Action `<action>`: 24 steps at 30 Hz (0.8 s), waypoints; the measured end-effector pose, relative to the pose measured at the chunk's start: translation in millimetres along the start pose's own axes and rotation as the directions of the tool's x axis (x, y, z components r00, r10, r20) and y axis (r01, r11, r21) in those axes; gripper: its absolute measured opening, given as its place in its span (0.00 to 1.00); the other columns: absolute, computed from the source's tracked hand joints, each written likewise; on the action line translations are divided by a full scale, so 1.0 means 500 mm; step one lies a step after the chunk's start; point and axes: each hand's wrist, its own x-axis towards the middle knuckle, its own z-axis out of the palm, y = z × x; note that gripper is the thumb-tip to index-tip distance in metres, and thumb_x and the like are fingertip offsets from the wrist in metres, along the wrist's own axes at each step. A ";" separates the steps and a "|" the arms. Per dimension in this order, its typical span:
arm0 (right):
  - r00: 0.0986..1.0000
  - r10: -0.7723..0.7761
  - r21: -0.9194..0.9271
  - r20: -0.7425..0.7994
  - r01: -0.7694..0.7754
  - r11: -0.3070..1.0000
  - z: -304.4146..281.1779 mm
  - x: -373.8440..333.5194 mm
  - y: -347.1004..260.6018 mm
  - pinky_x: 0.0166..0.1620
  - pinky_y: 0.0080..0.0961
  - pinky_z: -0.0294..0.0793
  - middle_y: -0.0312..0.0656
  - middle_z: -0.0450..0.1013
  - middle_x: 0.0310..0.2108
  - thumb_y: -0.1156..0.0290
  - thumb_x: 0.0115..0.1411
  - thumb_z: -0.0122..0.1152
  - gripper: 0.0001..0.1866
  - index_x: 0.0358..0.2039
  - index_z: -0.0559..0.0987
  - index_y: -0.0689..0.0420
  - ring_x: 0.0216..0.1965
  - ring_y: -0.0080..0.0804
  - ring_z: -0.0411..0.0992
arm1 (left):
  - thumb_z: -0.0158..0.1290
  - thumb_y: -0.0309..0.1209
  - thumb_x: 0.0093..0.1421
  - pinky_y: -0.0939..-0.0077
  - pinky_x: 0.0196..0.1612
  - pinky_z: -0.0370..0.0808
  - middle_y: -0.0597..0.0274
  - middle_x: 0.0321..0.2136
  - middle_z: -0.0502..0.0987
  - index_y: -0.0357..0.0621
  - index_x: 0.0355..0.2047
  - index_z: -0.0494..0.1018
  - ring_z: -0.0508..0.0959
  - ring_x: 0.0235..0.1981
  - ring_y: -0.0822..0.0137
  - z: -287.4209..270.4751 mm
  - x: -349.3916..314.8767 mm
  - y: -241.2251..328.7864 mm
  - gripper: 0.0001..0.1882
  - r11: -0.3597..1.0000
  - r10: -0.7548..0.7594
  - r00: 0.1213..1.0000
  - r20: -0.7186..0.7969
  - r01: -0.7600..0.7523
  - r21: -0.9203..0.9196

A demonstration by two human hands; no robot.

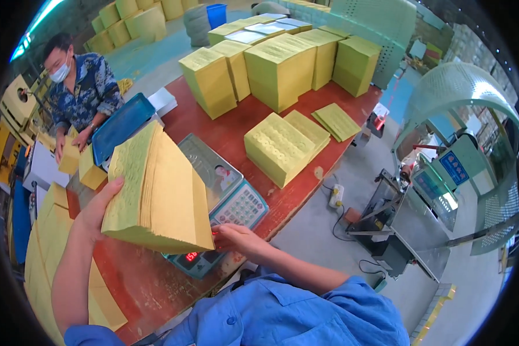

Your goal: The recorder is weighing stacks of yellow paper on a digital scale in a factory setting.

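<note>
A thick stack of yellow paper point(167, 199) is held up tilted between my two hands, its edges fanned slightly. My left hand point(100, 206) grips its left side, thumb on the embossed face. At the lower right corner, my right hand point(236, 237) closes on the stack; some of its fingers are hidden behind the paper. Below and behind the stack stands a digital scale point(247, 209) with a keypad, a lit red display and a steel pan point(205, 158). The stack covers part of the scale, so I cannot tell whether they touch.
Shorter yellow stacks point(282, 147) and a few loose sheets point(336, 121) lie on the red table point(282, 216). Tall paper stacks point(279, 72) line its far side. A masked co-worker point(89, 86) handles a yellow block beside a blue tray point(121, 127) at left. A machine point(415, 213) stands at right.
</note>
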 end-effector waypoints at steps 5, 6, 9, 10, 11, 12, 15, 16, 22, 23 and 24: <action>0.994 -0.007 0.278 0.114 -0.025 0.960 0.020 0.039 -0.007 0.53 0.31 0.71 0.43 0.73 0.50 0.56 0.69 0.48 0.23 0.55 0.71 0.61 0.51 0.31 0.72 | 0.49 0.44 0.66 0.67 0.53 0.76 0.53 0.53 0.74 0.39 0.61 0.63 0.78 0.50 0.64 0.012 -0.014 -0.018 0.29 0.996 0.078 0.997 0.020 -0.077 -0.042; 0.995 -0.007 0.268 0.098 -0.019 0.963 0.023 0.038 -0.009 0.53 0.30 0.72 0.43 0.73 0.50 0.57 0.69 0.49 0.23 0.55 0.71 0.62 0.51 0.31 0.73 | 0.50 0.44 0.66 0.67 0.53 0.76 0.53 0.54 0.74 0.39 0.61 0.62 0.78 0.50 0.64 0.011 -0.014 -0.022 0.29 0.994 0.100 0.995 0.031 -0.099 -0.035; 0.998 0.004 0.215 0.064 -0.018 0.976 0.031 0.012 -0.060 0.53 0.31 0.71 0.42 0.73 0.51 0.58 0.68 0.51 0.23 0.56 0.71 0.61 0.51 0.32 0.72 | 0.49 0.44 0.66 0.65 0.54 0.75 0.53 0.54 0.74 0.39 0.61 0.62 0.77 0.51 0.63 0.013 -0.022 -0.039 0.29 0.986 0.138 0.990 0.014 -0.136 -0.095; 0.999 0.010 0.174 0.031 -0.015 0.985 0.029 0.001 -0.086 0.54 0.32 0.71 0.42 0.72 0.52 0.58 0.68 0.52 0.24 0.57 0.70 0.61 0.52 0.32 0.71 | 0.49 0.44 0.66 0.64 0.54 0.75 0.53 0.53 0.74 0.40 0.61 0.62 0.77 0.51 0.63 0.013 -0.020 -0.042 0.29 0.976 0.148 0.989 0.000 -0.146 -0.160; 0.999 0.012 0.175 0.037 -0.018 0.984 0.016 -0.002 -0.111 0.54 0.32 0.71 0.42 0.72 0.52 0.58 0.68 0.52 0.24 0.57 0.70 0.61 0.52 0.32 0.71 | 0.49 0.44 0.66 0.64 0.54 0.75 0.53 0.53 0.74 0.40 0.61 0.62 0.77 0.51 0.63 0.005 -0.004 -0.039 0.29 0.976 0.149 0.989 -0.007 -0.148 -0.158; 0.999 -0.027 0.077 0.035 0.024 0.997 0.003 -0.002 -0.137 0.51 0.29 0.71 0.41 0.73 0.49 0.58 0.67 0.53 0.24 0.55 0.71 0.62 0.50 0.29 0.72 | 0.50 0.42 0.65 0.64 0.55 0.74 0.54 0.54 0.73 0.40 0.62 0.61 0.76 0.52 0.63 -0.021 0.016 -0.042 0.29 0.959 0.278 0.960 -0.028 -0.279 -0.040; 0.990 -0.126 -0.157 0.060 0.134 0.979 -0.023 -0.006 -0.277 0.48 0.26 0.72 0.39 0.74 0.46 0.56 0.66 0.56 0.24 0.53 0.72 0.62 0.46 0.24 0.71 | 0.53 0.35 0.63 0.66 0.57 0.71 0.55 0.57 0.69 0.39 0.64 0.58 0.73 0.55 0.64 -0.115 0.078 -0.072 0.31 0.751 0.615 0.789 -0.012 -0.581 0.314; 0.987 -0.153 -0.120 0.038 0.157 0.980 -0.037 0.000 -0.324 0.48 0.26 0.72 0.39 0.74 0.46 0.55 0.66 0.56 0.24 0.52 0.73 0.62 0.46 0.25 0.72 | 0.54 0.32 0.63 0.67 0.58 0.70 0.56 0.58 0.68 0.39 0.64 0.57 0.72 0.56 0.64 -0.111 0.087 -0.073 0.32 0.634 0.704 0.709 0.027 -0.646 0.424; 0.976 -0.213 -0.171 -0.038 0.203 0.964 -0.210 0.110 -0.565 0.50 0.39 0.75 0.44 0.73 0.48 0.52 0.64 0.56 0.28 0.55 0.70 0.61 0.48 0.34 0.74 | 0.56 0.34 0.62 0.67 0.56 0.71 0.58 0.58 0.69 0.42 0.62 0.61 0.73 0.55 0.64 0.232 0.252 0.118 0.30 0.663 0.720 0.688 0.091 -0.720 0.204; 0.982 -0.191 -0.140 -0.013 0.187 0.972 -0.239 0.134 -0.595 0.50 0.41 0.75 0.44 0.73 0.49 0.52 0.65 0.54 0.28 0.55 0.69 0.61 0.49 0.35 0.74 | 0.56 0.34 0.62 0.67 0.56 0.71 0.58 0.58 0.69 0.42 0.62 0.61 0.73 0.55 0.64 0.249 0.286 0.148 0.30 0.659 0.722 0.686 0.083 -0.720 0.216; 0.983 -0.185 -0.136 -0.007 0.182 0.974 -0.273 0.164 -0.617 0.50 0.41 0.75 0.44 0.73 0.49 0.52 0.65 0.54 0.28 0.55 0.69 0.61 0.49 0.35 0.74 | 0.54 0.38 0.63 0.66 0.55 0.72 0.59 0.55 0.72 0.43 0.60 0.64 0.74 0.54 0.64 0.258 0.338 0.171 0.28 0.815 0.576 0.817 0.034 -0.571 -0.099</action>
